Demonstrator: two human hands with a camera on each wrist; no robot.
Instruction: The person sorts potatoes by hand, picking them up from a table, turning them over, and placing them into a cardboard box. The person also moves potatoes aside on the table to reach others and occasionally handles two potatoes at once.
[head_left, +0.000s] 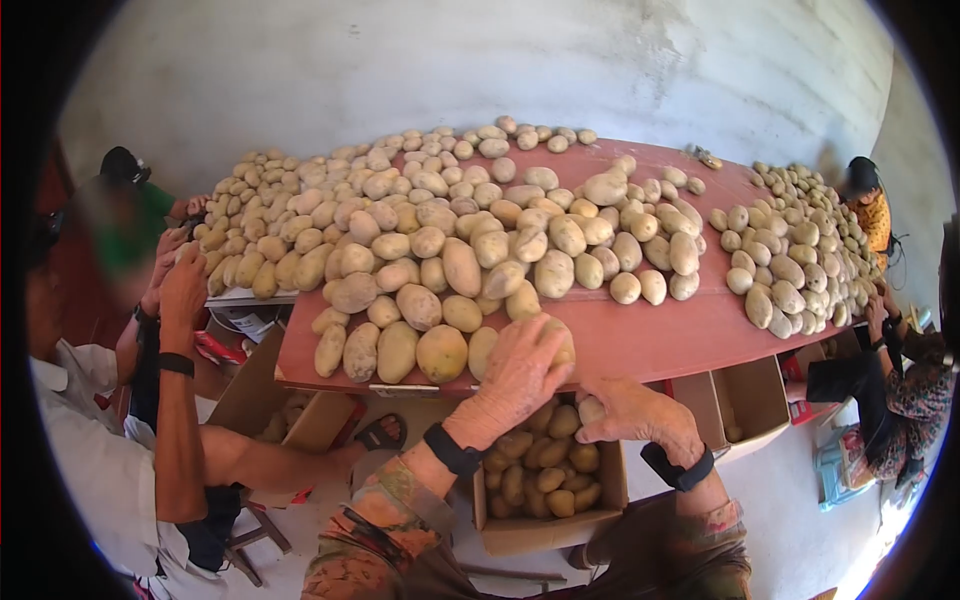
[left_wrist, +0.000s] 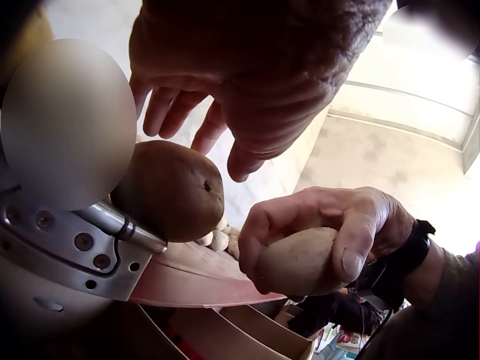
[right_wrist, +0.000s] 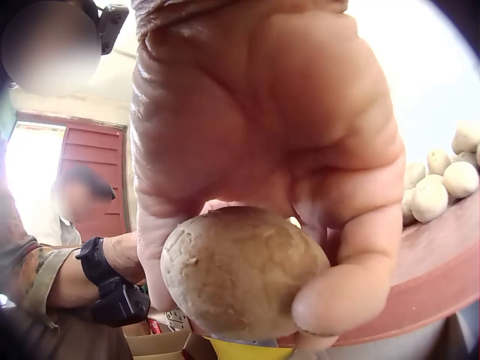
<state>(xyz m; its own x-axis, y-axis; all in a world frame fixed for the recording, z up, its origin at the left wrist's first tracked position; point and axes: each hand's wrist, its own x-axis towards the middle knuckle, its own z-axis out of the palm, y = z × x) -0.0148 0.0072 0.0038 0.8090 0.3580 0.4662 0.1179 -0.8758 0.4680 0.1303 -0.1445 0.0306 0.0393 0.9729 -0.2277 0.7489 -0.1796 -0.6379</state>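
My right hand holds a potato, fingers and thumb curled round it, above a cardboard box of potatoes. In the left wrist view the same potato shows in the right hand's grasp. My left hand reaches over the table's front edge, close beside another potato. In the left wrist view its fingers are spread and loosely bent just above that potato, with the thumb apart from the fingers. A large heap of potatoes lies on the red table beyond the left hand.
A second potato heap covers the table's right end. More cardboard boxes stand under the front edge, one at the left. People sit at both sides, with a forearm near on the left. A pale wall rises behind.
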